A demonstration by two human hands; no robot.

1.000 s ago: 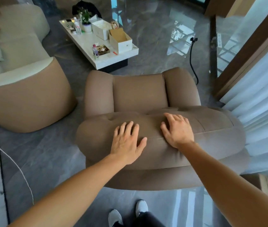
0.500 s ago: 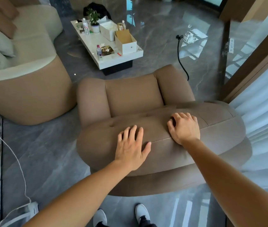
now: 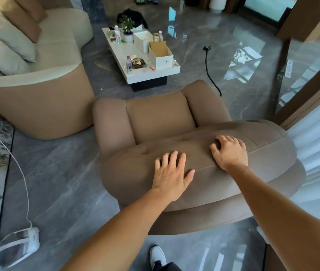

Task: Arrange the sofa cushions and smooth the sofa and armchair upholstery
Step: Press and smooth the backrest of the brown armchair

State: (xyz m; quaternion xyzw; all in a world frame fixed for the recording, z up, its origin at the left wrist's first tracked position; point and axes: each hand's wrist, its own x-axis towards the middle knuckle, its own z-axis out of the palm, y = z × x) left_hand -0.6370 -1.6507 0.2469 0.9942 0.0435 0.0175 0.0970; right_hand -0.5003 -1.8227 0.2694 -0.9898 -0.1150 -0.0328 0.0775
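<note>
A brown armchair stands right in front of me, seen from behind its padded backrest. My left hand lies flat on the top of the backrest, fingers spread. To its right my right hand rests on the same backrest with the fingers curled into the fabric. At the upper left is a cream and tan sofa with cream cushions and tan cushions leaning along its back.
A white coffee table beyond the armchair carries boxes, bottles and a potted plant. A black cable runs over the glossy grey floor. White curtains hang at the right. A white device with a cord lies at the lower left.
My view has shifted, so the chair sits further right and lower. Both hands have stayed on the backrest; my right hand's fingers have curled in more.
</note>
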